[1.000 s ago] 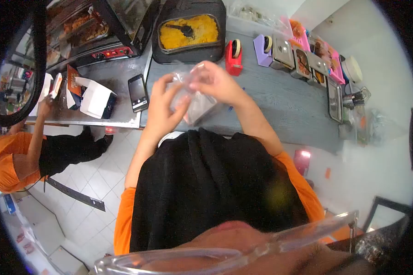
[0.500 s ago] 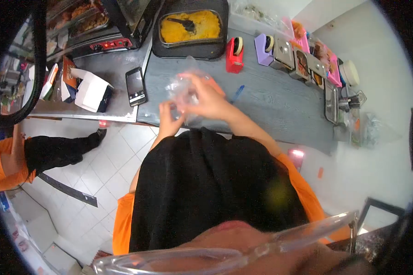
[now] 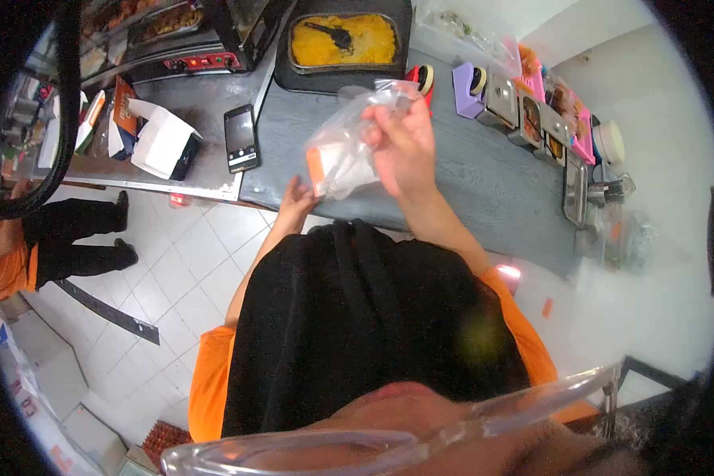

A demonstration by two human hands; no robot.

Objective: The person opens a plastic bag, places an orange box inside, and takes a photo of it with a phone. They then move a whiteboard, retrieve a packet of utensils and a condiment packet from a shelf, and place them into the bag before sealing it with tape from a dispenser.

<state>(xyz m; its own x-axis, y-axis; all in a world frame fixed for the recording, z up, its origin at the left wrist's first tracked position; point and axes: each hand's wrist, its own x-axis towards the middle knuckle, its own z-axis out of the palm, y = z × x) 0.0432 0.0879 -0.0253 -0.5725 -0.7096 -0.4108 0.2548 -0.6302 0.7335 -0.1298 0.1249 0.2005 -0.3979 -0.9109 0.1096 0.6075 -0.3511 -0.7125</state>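
Note:
A clear plastic bag (image 3: pixel 351 135) hangs over the grey counter, its top gathered in my right hand (image 3: pixel 404 143), whose fingers are closed on it. Through the plastic shows a white and orange item (image 3: pixel 316 168); its exact kind I cannot make out. My left hand (image 3: pixel 296 201) is at the counter's front edge, just below the bag's lower left corner. Its fingers are apart and hold nothing that I can see. Behind my right hand, a red tape dispenser (image 3: pixel 423 79) is partly hidden.
A phone (image 3: pixel 241 140) and an open white box (image 3: pixel 163 143) lie to the left. At the back is a tray of yellow food (image 3: pixel 373 40) with a black spoon. A purple tape dispenser (image 3: pixel 469 91) and metal containers (image 3: pixel 501 99) line the right. Another person (image 3: pixel 71 234) stands at far left.
My right hand has lifted the bag's top up and to the right, stretching the bag out. My left hand has come away from it, down toward the counter edge. The other person's legs have shifted.

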